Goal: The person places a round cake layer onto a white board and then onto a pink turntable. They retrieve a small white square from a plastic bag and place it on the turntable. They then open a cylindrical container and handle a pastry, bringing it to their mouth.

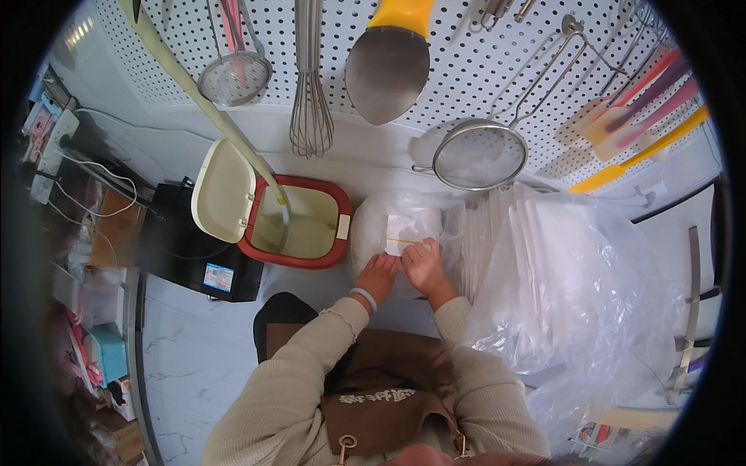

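Note:
In front of me, a small white stack or packet [402,224], perhaps of paper, lies in a clear plastic bag [367,218]. A thin yellow strip [402,240] crosses it. My right hand [425,268] has its fingers curled on the packet's near right edge, by the end of that strip. My left hand [377,278], a pale band at its wrist, touches the near left edge with its fingers together. What lies under my fingertips is hidden.
A red-rimmed bin [347,209] with its lid up stands to the left, a pale hose [233,137] running into it. Right of my hands is a large plastic bag of white flat packs [536,250]. A whisk [312,110] and a strainer [481,154] hang behind.

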`<state>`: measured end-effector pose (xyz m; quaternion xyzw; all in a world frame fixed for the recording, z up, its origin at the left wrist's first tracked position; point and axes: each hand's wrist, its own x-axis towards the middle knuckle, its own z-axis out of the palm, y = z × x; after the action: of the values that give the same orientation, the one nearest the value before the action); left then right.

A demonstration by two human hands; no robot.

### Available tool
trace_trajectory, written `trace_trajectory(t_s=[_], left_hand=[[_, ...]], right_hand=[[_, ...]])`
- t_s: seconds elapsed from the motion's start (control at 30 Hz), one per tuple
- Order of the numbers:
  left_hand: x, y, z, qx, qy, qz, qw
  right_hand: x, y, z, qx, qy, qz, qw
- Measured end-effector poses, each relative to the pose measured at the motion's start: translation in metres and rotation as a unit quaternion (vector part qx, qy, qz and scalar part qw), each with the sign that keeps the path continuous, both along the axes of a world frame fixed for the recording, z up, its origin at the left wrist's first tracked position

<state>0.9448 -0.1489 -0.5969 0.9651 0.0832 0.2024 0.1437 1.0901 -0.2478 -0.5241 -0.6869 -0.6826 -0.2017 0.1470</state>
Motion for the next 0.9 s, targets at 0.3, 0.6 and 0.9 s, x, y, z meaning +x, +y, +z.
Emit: trace_trajectory(t_s=[0.3,0.6,0.9], left_hand=[[0.005,-0.007,-0.011,-0.091,0.178,0.028,0.979],[-0.084,-0.043,0.194,-0.222,-0.014,0.031,0.974],[-0.331,-0.083,0.509,-0.875,-0.297,0.158,0.348]], right_hand=[[-0.047,-0.035,0.055,0.018,0.081,0.035,0.996],[-0.160,-0.043,0.270,0.054,0.184,0.086,0.978],[-0.243,-0.012,0.462,-0.079,0.157,0.435,0.883]])
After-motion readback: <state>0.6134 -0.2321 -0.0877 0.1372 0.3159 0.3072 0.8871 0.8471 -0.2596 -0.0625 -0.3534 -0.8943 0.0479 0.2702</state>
